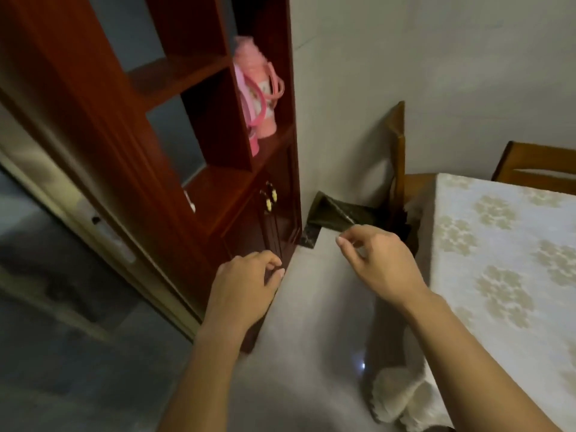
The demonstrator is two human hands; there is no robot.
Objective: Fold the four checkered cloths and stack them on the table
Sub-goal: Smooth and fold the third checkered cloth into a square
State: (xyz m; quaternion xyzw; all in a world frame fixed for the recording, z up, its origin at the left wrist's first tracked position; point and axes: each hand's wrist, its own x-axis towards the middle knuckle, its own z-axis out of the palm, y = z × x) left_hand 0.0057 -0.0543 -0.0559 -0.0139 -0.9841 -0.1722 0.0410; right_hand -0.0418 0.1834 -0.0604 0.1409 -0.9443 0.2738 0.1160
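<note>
Above the pale floor (314, 307), both hands, left (246, 285) and right (377, 263), hang loosely curled and hold nothing. At right stands the desk (505, 260) under a flowered cover; no checkered cloths show. A red-brown cabinet (174, 145) holds a pink flask (258, 95).

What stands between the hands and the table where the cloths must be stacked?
Nothing visible. The right hand and left hand hang empty over the floor, and the table lies just right of them. No checkered cloth shows in this view.
</note>
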